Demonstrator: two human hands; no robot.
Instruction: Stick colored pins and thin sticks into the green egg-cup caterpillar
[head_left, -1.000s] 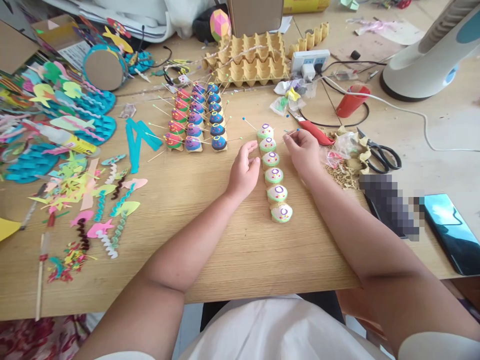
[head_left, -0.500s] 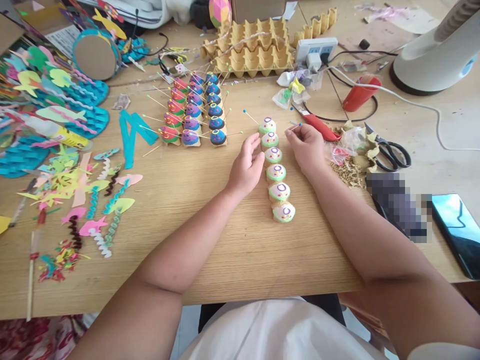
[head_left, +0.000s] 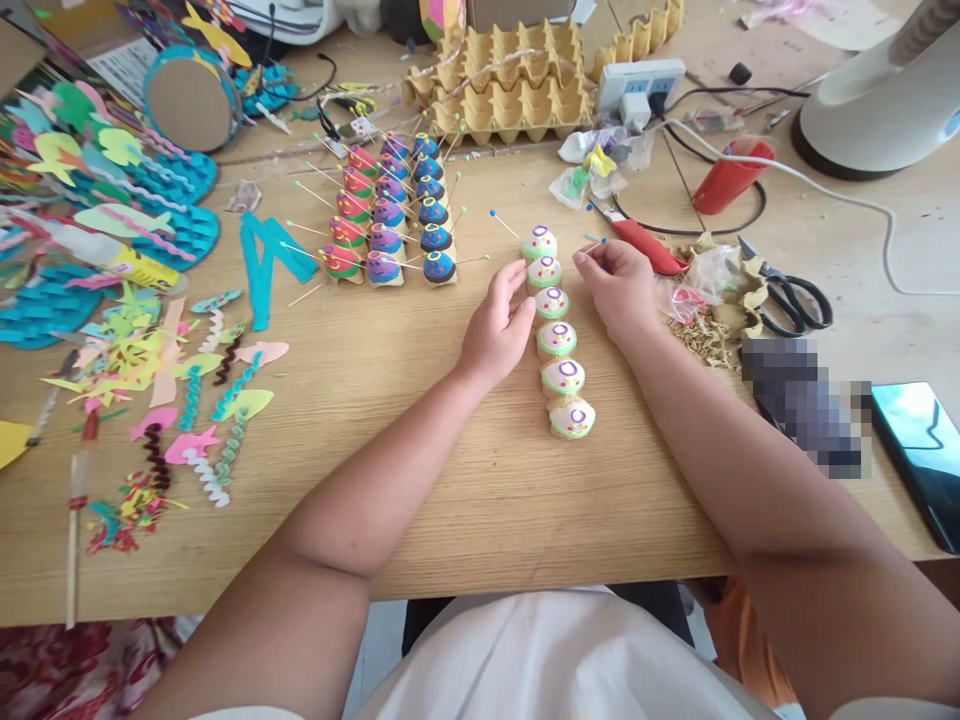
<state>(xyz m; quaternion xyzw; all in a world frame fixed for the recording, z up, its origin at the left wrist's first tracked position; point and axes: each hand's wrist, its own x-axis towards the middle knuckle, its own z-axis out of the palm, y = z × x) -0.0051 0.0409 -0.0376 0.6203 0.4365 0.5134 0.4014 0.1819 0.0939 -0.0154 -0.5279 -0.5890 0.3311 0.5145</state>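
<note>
A row of several white-topped, green-rimmed egg-carton cups (head_left: 556, 338) with purple rings runs toward me on the table. One thin stick with a blue tip (head_left: 505, 224) stands out of the farthest cup. My left hand (head_left: 499, 325) rests beside the row's left side, fingers apart, near the second and third cups. To the right of the row, my right hand (head_left: 616, 285) pinches a thin blue-tipped stick (head_left: 593, 240) between thumb and forefinger. Red, purple and blue cups (head_left: 386, 212) with similar sticks stand in three rows at the left.
Egg trays (head_left: 510, 85) and a power strip (head_left: 640, 84) lie at the back. Right are red-handled scissors (head_left: 651, 247), black scissors (head_left: 799, 302), a cable, a fan base (head_left: 862, 120) and a phone (head_left: 919, 450). Paper fish cutouts (head_left: 191, 445) cover the left.
The view has shifted slightly, moving the table items a little in the frame. Both hands keep nearly the same poses beside the row.
</note>
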